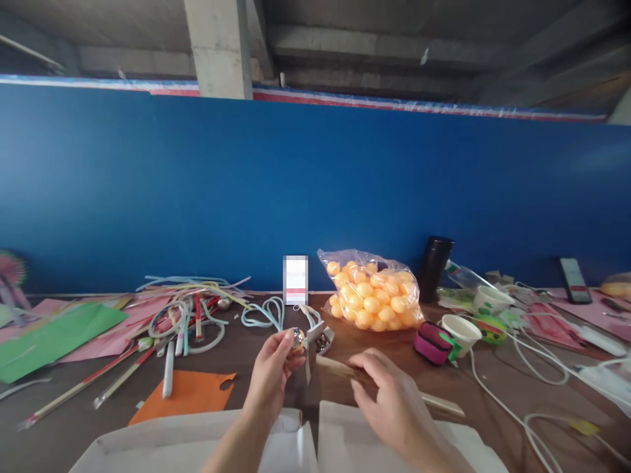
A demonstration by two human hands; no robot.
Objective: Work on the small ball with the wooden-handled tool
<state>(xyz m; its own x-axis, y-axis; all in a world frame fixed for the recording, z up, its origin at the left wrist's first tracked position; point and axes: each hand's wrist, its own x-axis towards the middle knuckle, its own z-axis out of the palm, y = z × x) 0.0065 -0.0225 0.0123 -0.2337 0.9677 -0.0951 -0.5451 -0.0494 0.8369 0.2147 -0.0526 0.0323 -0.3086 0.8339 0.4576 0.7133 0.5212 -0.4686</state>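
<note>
Between the fingertips of my left hand (273, 371) is a small shiny silver ball (298, 339), with a yellowish edge beside it. My right hand (387, 394) is over a wooden stick (441, 403), thumb and fingers apart, nothing visible between them. A thin upright grey piece (310, 358) stands between my hands. Just behind it sits a small container of little silver balls (323, 343). Light blue cord (266, 314) lies coiled behind my left hand. White open flaps (345, 430) are nearest to me, under my forearms.
Orange balls fill a clear bag (374, 295) at the back. To the right are a purple case (432, 343), paper cups (461, 332), a black bottle (436, 269) and white cables. Tubes, sticks and coloured paper (64, 335) cover the left. A phone (296, 279) stands upright.
</note>
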